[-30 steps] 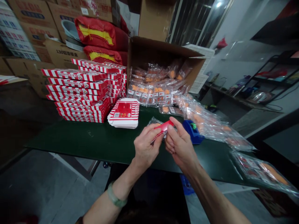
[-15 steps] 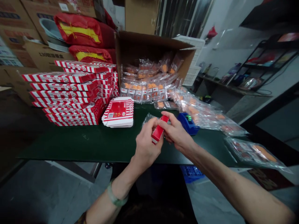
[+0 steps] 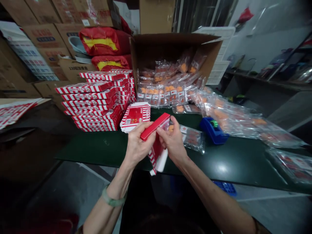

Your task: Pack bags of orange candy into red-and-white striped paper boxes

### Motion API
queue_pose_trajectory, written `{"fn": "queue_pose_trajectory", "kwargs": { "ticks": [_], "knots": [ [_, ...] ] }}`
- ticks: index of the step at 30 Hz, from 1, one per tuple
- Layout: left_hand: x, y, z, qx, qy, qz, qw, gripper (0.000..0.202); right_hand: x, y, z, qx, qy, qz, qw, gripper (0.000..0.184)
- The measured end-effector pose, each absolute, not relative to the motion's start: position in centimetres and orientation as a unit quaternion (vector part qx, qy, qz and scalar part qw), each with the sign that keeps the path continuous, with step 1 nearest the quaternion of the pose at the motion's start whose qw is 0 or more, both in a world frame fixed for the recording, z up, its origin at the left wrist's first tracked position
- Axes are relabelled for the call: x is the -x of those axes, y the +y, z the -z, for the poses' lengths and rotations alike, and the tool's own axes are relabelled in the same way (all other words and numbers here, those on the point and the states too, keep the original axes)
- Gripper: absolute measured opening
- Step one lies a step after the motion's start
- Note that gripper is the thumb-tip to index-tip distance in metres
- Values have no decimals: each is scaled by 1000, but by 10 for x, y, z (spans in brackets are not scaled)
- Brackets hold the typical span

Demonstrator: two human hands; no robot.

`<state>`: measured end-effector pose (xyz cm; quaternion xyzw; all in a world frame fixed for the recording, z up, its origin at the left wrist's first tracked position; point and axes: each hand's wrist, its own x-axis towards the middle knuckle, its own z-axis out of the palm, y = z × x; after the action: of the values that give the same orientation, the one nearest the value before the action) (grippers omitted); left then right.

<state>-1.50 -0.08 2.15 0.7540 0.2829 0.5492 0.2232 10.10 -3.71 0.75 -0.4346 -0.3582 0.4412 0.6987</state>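
Apparently, in the head view, folding a box (image 3: 155,127) is the step in hand: the left grip (image 3: 138,144) pinches one end of its red side, the right grip (image 3: 175,141) pinches near the other, over the counter (image 3: 97,145). Squaring that side would call for a steady hold and light thumb pressure.

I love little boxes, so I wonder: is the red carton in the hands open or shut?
The red carton is open: its striped panel and white flap stick out untucked below the left hand and right hand.
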Motion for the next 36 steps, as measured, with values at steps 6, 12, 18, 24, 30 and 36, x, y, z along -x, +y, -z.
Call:
{"fn": "queue_pose_trajectory", "kwargs": {
  "ticks": [6, 12, 18, 24, 30, 36],
  "knots": [
    [45, 1, -1, -548, 428, -617, 368, 31, -100, -31, 46, 572, -326, -400, 637, 89],
    [70, -14, 11, -341, 453, -739, 364, 32, -118, -57, 59, 591, -331, -425, 600, 48],
    [105, -24, 35, -506, 584, -597, 215, 56, -143, -55, 22, 473, -367, -492, 632, 41],
    [114, -20, 3, -764, 493, -387, 154, 60, -117, -54, -10, 416, -564, -528, 480, 23],
    [126, -7, 26, -569, 609, -410, 370, 45, -180, -15, 30, 727, -596, -127, 316, 77],
    [109, -10, 41, -346, 515, -547, 562, 50, -209, -14, 81, 786, -593, -47, 165, 56]
  ]
}}
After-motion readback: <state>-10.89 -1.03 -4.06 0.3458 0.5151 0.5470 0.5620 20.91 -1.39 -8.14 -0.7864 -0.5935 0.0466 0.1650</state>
